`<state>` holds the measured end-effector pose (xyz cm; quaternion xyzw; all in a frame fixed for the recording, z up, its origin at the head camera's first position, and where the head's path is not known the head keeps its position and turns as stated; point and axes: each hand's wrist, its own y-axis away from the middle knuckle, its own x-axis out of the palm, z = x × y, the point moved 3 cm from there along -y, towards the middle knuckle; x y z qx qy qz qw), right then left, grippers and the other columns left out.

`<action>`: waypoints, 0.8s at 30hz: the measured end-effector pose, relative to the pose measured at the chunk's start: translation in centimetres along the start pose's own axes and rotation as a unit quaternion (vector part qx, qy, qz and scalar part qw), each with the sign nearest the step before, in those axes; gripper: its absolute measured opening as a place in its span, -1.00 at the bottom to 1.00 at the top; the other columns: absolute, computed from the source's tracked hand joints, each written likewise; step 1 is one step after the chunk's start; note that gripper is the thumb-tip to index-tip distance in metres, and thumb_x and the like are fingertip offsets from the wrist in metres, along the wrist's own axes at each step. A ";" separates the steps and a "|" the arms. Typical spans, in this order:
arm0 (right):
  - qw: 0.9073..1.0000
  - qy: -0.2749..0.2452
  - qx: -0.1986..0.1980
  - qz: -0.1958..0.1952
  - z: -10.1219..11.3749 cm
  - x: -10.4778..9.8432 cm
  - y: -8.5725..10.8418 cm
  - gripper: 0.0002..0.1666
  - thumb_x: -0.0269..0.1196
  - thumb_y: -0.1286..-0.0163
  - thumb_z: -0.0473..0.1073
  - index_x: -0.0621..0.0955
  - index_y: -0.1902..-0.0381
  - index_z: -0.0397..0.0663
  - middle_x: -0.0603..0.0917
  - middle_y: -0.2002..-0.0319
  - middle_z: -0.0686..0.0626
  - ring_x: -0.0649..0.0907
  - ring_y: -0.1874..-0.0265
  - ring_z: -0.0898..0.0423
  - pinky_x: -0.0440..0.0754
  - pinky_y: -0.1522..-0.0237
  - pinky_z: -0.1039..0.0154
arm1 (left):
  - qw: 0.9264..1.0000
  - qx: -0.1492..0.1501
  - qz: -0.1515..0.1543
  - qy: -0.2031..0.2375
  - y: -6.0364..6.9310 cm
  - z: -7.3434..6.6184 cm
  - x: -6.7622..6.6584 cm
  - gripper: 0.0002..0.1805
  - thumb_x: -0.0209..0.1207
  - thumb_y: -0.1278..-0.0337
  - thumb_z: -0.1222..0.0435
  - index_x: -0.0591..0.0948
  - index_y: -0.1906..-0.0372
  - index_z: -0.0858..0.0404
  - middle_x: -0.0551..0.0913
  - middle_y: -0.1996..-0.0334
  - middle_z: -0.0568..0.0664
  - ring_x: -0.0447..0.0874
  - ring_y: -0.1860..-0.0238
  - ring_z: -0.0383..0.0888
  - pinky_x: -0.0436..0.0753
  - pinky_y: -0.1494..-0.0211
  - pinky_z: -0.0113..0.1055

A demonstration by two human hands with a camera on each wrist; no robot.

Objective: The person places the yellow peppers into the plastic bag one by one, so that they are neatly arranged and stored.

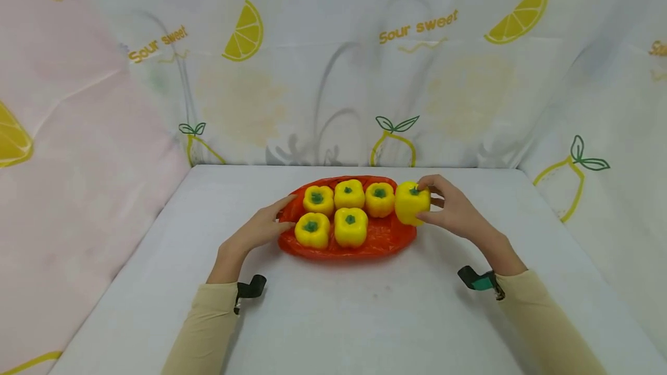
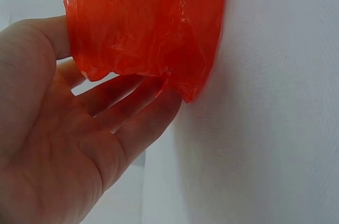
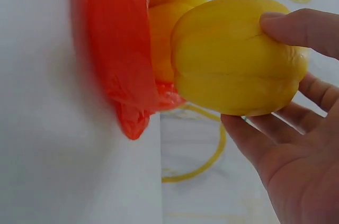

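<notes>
A red plastic bag lies spread open on the table, with several yellow bell peppers standing in it, green stems up. My left hand grips the bag's left end; in the left wrist view the red plastic hides its fingertips. At the bag's right end, my right hand holds another yellow bell pepper between thumb and fingers. That held pepper appears raised beside the bag's rim in the right wrist view, apart from the table.
The white table stretches around the bag. A curtain printed with lemons hangs behind the table and along both sides. Dark camera mounts sit at both wrists.
</notes>
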<state>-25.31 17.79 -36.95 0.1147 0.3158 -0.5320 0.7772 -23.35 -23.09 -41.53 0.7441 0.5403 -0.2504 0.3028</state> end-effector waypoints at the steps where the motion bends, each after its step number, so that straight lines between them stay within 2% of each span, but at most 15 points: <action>1: 1.000 -0.002 -0.013 0.001 0.2 0.5 0.1 -0.40 0.39 -0.21 -0.31 0.38 -0.15 -0.14 0.43 -0.25 -0.16 0.45 -0.27 -0.17 0.46 -0.33 -0.22 | 1.000 -0.001 0.000 0.001 0.0 0.0 0.0 -0.25 0.08 -0.34 0.12 0.10 -0.58 -0.11 0.14 -0.57 0.06 0.08 -0.56 0.17 0.19 -0.53 0.26; 6: 0.999 0.007 -0.047 -0.003 0.6 3.0 0.4 -0.42 0.45 -0.15 -0.28 0.42 -0.07 -0.04 0.47 -0.24 -0.11 0.48 -0.26 -0.11 0.55 -0.26 -0.14 | 1.000 0.003 0.002 -0.002 0.0 0.1 0.0 -0.24 0.08 -0.34 0.11 0.09 -0.58 -0.11 0.14 -0.57 0.06 0.08 -0.56 0.18 0.22 -0.50 0.28; 13: 0.998 0.022 -0.054 -0.005 -0.2 5.6 0.8 -0.45 0.48 -0.14 -0.22 0.46 -0.02 0.01 0.49 -0.27 -0.11 0.48 -0.27 -0.13 0.57 -0.25 -0.16 | 1.000 0.004 0.003 -0.004 0.0 0.1 0.2 -0.24 0.08 -0.34 0.12 0.09 -0.58 -0.11 0.15 -0.57 0.04 0.09 -0.56 0.17 0.22 -0.51 0.27; 18: 0.996 0.043 -0.075 0.002 -0.5 6.3 0.9 -0.48 0.46 -0.16 -0.23 0.48 -0.04 0.00 0.48 -0.28 -0.11 0.50 -0.24 -0.13 0.55 -0.27 -0.17 | 1.000 0.002 0.002 -0.006 0.0 -0.1 0.0 -0.25 0.08 -0.34 0.11 0.10 -0.58 -0.09 0.15 -0.57 0.07 0.09 -0.56 0.17 0.20 -0.52 0.27; 24: 0.996 0.048 -0.081 -0.001 -0.5 6.4 0.9 -0.54 0.45 -0.19 -0.19 0.52 -0.01 0.05 0.44 -0.29 -0.06 0.45 -0.28 -0.11 0.51 -0.30 -0.22 | 1.000 0.003 0.001 -0.002 0.1 0.0 0.0 -0.24 0.08 -0.34 0.10 0.10 -0.58 -0.09 0.15 -0.57 0.08 0.10 -0.56 0.18 0.19 -0.52 0.27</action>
